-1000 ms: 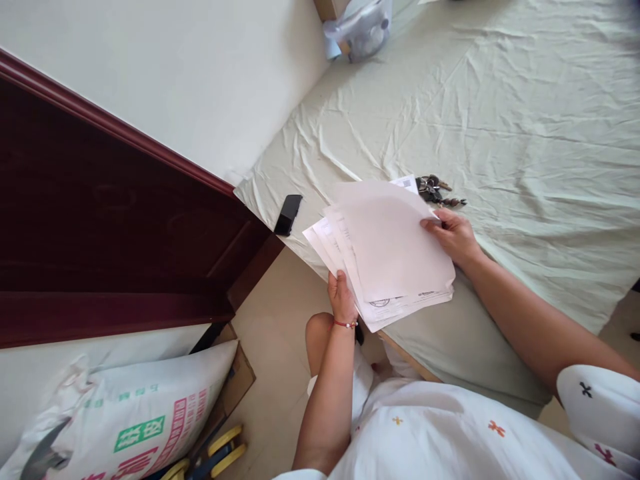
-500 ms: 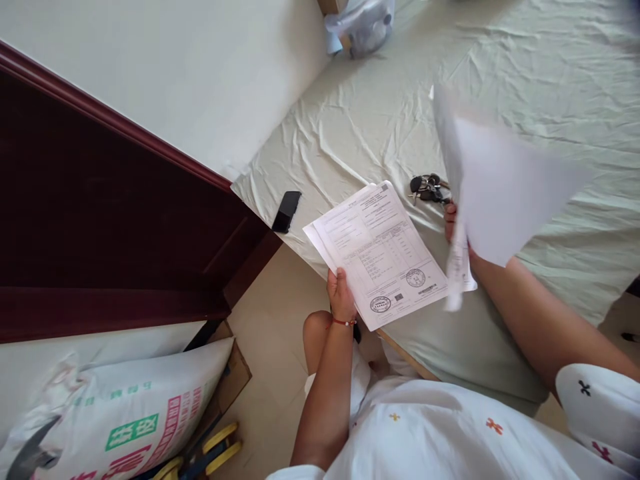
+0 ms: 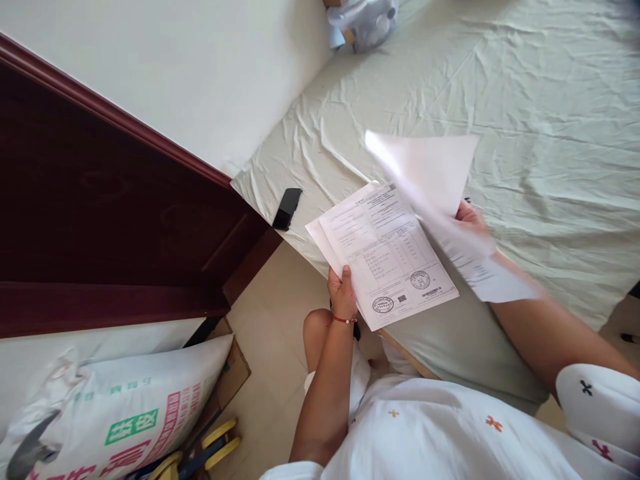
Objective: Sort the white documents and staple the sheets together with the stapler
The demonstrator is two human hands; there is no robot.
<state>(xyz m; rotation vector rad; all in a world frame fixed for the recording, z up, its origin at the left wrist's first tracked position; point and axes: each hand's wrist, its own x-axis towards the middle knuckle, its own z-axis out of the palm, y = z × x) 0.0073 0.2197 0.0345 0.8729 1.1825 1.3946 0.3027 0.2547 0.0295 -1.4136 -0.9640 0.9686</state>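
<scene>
My left hand (image 3: 343, 292) grips the near corner of a stack of printed papers (image 3: 385, 257) with round stamps near the bottom, held over the edge of a bed. My right hand (image 3: 470, 217) holds several loose white sheets (image 3: 430, 177), blurred by motion, raised above the right side of the stack. The sheets hide most of that hand and whatever lies under them on the bed.
A pale green wrinkled bed sheet (image 3: 525, 133) covers the bed. A black phone (image 3: 287, 208) lies at its corner by the dark red headboard (image 3: 110, 220). A plastic bag (image 3: 363, 20) lies far back. A printed sack (image 3: 120, 407) and yellow tool handles (image 3: 210, 447) are on the floor.
My right hand lifted the top sheets off the stack, swung them up and to the right, then brought them back left over the stack. The keys on the bed are now covered.
</scene>
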